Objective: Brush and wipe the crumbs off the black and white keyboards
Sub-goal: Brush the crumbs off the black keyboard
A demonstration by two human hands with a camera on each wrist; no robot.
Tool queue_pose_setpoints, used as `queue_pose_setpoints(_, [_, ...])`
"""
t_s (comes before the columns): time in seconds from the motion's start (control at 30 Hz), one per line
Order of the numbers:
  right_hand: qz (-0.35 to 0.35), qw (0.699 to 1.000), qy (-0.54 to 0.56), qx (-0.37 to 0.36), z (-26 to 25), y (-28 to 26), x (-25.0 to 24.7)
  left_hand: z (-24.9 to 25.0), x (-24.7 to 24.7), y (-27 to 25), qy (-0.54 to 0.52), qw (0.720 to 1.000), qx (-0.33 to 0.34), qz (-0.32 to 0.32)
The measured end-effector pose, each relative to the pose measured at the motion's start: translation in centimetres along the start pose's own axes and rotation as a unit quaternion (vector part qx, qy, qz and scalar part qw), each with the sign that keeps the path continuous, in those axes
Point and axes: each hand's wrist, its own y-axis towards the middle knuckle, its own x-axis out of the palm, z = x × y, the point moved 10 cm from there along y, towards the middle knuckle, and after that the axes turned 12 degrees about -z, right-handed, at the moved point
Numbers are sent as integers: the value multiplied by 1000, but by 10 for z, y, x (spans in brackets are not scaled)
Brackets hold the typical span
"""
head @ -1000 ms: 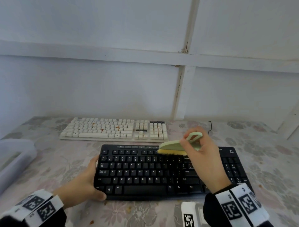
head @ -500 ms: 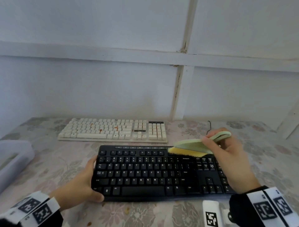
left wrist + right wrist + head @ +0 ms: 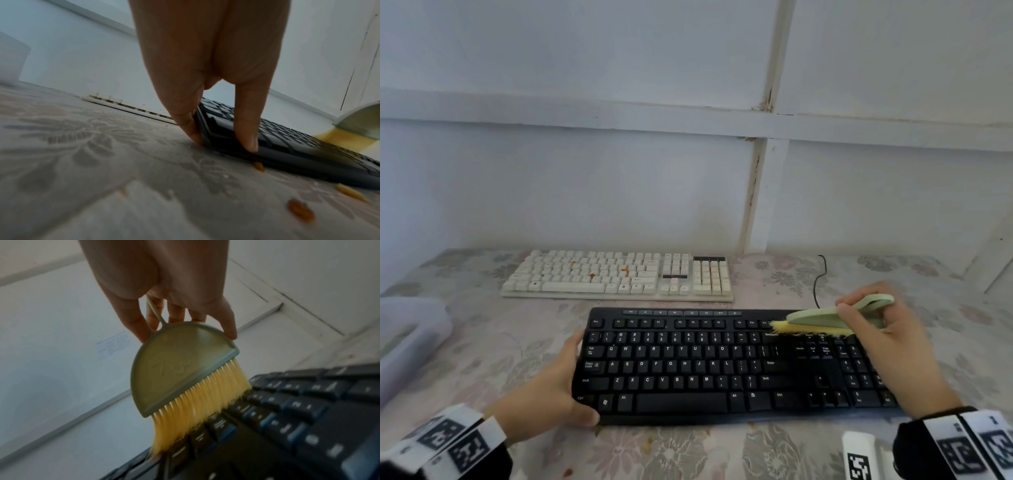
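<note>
Pale, cracked panelled wall behind; floral-patterned tablecloth (image 3: 482,342) below, scattered with orange-brown crumbs (image 3: 301,211) along the near edge. Nearest, a black full-size plastic keyboard (image 3: 705,370), pinched at its left end by the left hand (image 3: 544,394), thumb on the front corner, fingers against the side edge. Over the keyboard's upper right rows, the right hand (image 3: 887,339), fingers curled round the loop handle of a small sage-green half-round brush with yellow bristles (image 3: 822,323), bristle tips bent against the keys. Farther back, well apart from the brush, a white keyboard with cream keys (image 3: 619,277), flecked with orange crumbs and not yet brushed, by the look of it. Risks, as a guess: crumbs flicked backward toward the white keyboard, or pushed down between keys by too steep a bristle angle; sliding of the black keyboard if the left grip loosens. Hard to make out: any crumbs left on the black keys, lost in blur and dark plastic. Cut off at left, a translucent plastic container (image 3: 410,342); behind, a thin black cable (image 3: 820,281), its ends unclear.
</note>
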Motion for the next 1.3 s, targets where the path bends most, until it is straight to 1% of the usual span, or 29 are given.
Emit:
queue_pose_setpoints(0.07, [20,999,-38,8,-2,0,-9,1,0,0,-1,1000,3,1])
queue_pose_setpoints(0.17, [41,993,-109,-3,-18,-2,-14,0,0,0,-6,1000,5,3])
queue_pose_setpoints(0.2, [47,992,-116,-8,-23,-4,-14,0,0,0,-6,1000,5,2])
queue_pose_setpoints(0.3, [38,998,-52,-16,-30,-5,-4,-1,0,0,3,1000,2,-1])
queue_pose_setpoints(0.37, [22,999,-26,-6,-26,-4,5,-1,0,1,7,1000,0,-2])
queue_pose_setpoints(0.4, [26,999,-38,7,-22,-4,6,0,0,1,8,1000,0,-3])
queue_pose_setpoints(0.5, [67,985,-150,43,-27,-5,2,-1,0,1,20,1000,-1,-2])
queue_pose_setpoints(0.53, [68,985,-151,39,-33,-5,5,-1,-1,1,28,1000,-2,-1])
queue_pose_setpoints(0.57, [55,990,-127,26,-42,-4,13,-1,-1,1,31,1000,-3,0])
queue_pose_setpoints(0.63, [10,999,-40,4,-62,-5,43,1,-1,1,32,999,-3,2])
queue_pose_setpoints(0.7, [-33,998,41,-18,-84,-8,83,2,0,1,31,1000,-4,2])
queue_pose_setpoints(0.77, [-89,992,81,-25,-100,-12,131,3,1,1,32,999,-5,-1])
queue_pose_setpoints(0.8, [-115,990,81,-26,-106,-15,155,4,1,0,32,999,-6,-1])
queue_pose_setpoints(0.87, [-137,988,51,-38,-116,-19,190,3,0,0,30,1000,-8,1])
queue_pose_setpoints(1.0, [-155,987,7,-50,-129,-26,226,1,-3,0,65,998,-19,7])
queue_pose_setpoints(1.13, [-174,983,-44,-37,-131,-33,237,3,-3,1,86,996,-17,8])
queue_pose_setpoints(1.23, [-169,981,-91,-12,-123,-31,229,3,-3,0,73,997,-18,7])
queue_pose_setpoints(1.3, [-156,979,-134,-9,-122,-29,220,1,-4,0,63,998,-20,6])
